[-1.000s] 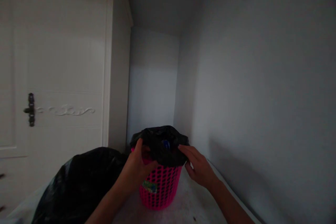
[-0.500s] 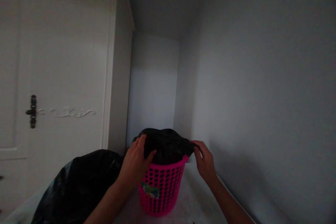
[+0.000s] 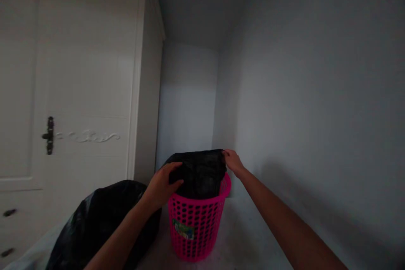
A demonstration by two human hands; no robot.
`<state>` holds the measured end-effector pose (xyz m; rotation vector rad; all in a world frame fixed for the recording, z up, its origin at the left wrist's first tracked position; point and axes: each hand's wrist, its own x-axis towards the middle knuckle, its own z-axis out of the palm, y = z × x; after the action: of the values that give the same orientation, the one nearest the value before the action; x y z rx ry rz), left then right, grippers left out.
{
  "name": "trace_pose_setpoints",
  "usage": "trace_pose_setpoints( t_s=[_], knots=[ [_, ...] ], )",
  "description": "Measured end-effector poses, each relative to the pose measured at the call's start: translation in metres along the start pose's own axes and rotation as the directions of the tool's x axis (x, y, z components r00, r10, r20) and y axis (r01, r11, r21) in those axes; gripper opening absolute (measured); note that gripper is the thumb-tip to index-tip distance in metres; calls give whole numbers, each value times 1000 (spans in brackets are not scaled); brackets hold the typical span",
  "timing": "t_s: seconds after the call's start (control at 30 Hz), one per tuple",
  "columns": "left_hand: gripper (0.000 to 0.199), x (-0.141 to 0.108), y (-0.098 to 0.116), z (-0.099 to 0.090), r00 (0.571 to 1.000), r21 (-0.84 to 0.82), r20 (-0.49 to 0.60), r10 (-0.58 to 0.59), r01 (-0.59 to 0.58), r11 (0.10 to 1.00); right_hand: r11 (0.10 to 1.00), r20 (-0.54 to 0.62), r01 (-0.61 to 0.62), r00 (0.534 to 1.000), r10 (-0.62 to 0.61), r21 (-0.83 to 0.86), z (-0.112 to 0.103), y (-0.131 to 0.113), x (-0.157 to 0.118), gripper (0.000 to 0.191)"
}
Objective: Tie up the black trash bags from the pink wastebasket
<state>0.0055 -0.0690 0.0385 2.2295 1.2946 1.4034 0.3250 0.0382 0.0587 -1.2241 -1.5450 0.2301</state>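
Observation:
A pink perforated basket [image 3: 196, 230] stands upright on a pale surface, with a small green label on its front. A black plastic bag [image 3: 199, 175] lies inside it and rises above its rim. At the basket's right side, my right hand [image 3: 232, 161] pinches the bag's upper right edge, above the rim. My left hand [image 3: 163, 183] is at the left of the rim, thumb and fingers curved around the bag's left part. What its fingertips grip is hard to make out in the dim light.
A large black bag [image 3: 104, 219] bulges on the pale surface [image 3: 243, 236] left of the basket, beneath my left forearm. Behind it stands a white wardrobe [image 3: 88, 71] with dark handles. A grey wall [image 3: 310, 105] runs along the right.
My right hand has risen and moved slightly left, pulling the bag's edge up and uncovering the basket's right rim. My left hand has stayed near the left rim. The view has shifted slightly.

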Motion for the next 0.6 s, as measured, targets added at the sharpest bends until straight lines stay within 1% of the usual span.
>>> trace_pose_setpoints(
  t_s=[0.1, 0.2, 0.33, 0.4, 0.47, 0.5, 0.53, 0.6],
  knots=[
    [52, -2, -3, 5, 997, -65, 64, -34, 38, 997, 992, 66, 77, 994, -84, 96, 8, -27, 24, 26],
    [47, -4, -5, 11, 995, -104, 90, -44, 53, 993, 968, 147, 155, 972, -186, 198, 24, -62, 40, 27],
    [46, -3, -1, 16, 994, -161, 112, -12, 30, 986, 910, 257, 221, 912, -320, 350, 47, -111, 45, 28],
    [43, -3, 4, 16, 993, -181, 119, 1, 21, 983, 876, 303, 222, 878, -371, 427, 51, -135, 41, 25],
    [39, -2, 9, 16, 993, -194, 120, 5, 19, 981, 806, 329, 176, 848, -416, 566, 47, -156, 34, 20],
    [38, -3, 11, 16, 993, -199, 121, 6, 18, 980, 744, 325, 134, 839, -437, 655, 41, -164, 30, 16],
    [36, -4, 13, 16, 992, -204, 126, 9, 17, 979, 667, 304, 93, 837, -454, 739, 34, -171, 27, 13],
    [30, -9, 17, 15, 991, -200, 131, 17, 10, 980, 525, 231, 51, 860, -456, 849, 15, -178, 21, 8]
  ],
)
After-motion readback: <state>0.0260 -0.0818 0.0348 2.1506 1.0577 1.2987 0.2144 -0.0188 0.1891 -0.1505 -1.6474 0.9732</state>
